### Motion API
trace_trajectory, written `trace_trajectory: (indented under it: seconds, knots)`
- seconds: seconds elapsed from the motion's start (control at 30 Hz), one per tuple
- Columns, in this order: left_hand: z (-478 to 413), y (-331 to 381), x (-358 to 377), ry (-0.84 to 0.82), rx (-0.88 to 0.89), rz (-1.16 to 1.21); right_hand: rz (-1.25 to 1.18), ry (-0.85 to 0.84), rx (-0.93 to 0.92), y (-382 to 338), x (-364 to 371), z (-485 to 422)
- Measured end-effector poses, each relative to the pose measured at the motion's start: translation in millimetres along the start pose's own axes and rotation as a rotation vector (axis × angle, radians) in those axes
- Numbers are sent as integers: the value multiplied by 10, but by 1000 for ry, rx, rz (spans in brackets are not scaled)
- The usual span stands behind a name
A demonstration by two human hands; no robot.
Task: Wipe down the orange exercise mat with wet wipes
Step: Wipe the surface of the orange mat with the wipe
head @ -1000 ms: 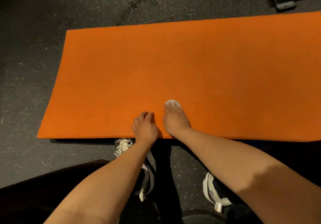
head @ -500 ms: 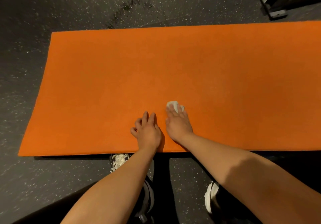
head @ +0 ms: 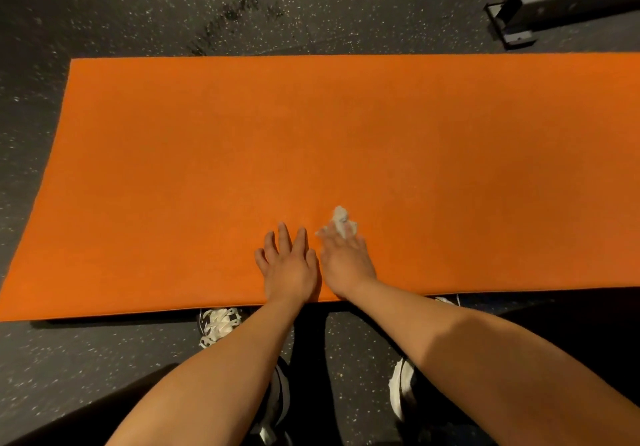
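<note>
The orange exercise mat [head: 311,141] lies flat on the dark speckled floor and runs off the right edge of the view. My left hand [head: 289,265] rests flat on the mat near its front edge, fingers spread and straight. Beside it, my right hand [head: 346,260] presses a small crumpled white wet wipe [head: 341,220] onto the mat; the wipe sticks out past the fingertips and partly lies under them.
A grey metal equipment base [head: 540,6] stands on the floor beyond the mat's far right. A dark wet-looking patch [head: 239,13] marks the floor behind the mat. My shoes [head: 218,324] are at the mat's front edge.
My left hand has uncurled from a loose fist to flat, spread fingers. My right hand has pushed the wipe a little further onto the mat. The view has shifted.
</note>
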State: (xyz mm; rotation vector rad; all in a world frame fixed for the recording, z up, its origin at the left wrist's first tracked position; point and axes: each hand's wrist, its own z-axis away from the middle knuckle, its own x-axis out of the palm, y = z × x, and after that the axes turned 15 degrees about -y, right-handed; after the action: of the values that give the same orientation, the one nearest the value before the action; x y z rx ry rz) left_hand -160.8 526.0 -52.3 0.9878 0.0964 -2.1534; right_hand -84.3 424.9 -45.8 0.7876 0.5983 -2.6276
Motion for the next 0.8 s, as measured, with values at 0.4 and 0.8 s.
trace_trajectory:
  seconds: [0.4, 0.8]
  knots:
    - [46, 54, 50, -11, 43, -29, -60, 43, 155, 228, -37, 154]
    - [18, 96, 27, 33, 21, 44, -103, -12, 138, 403, -141, -91]
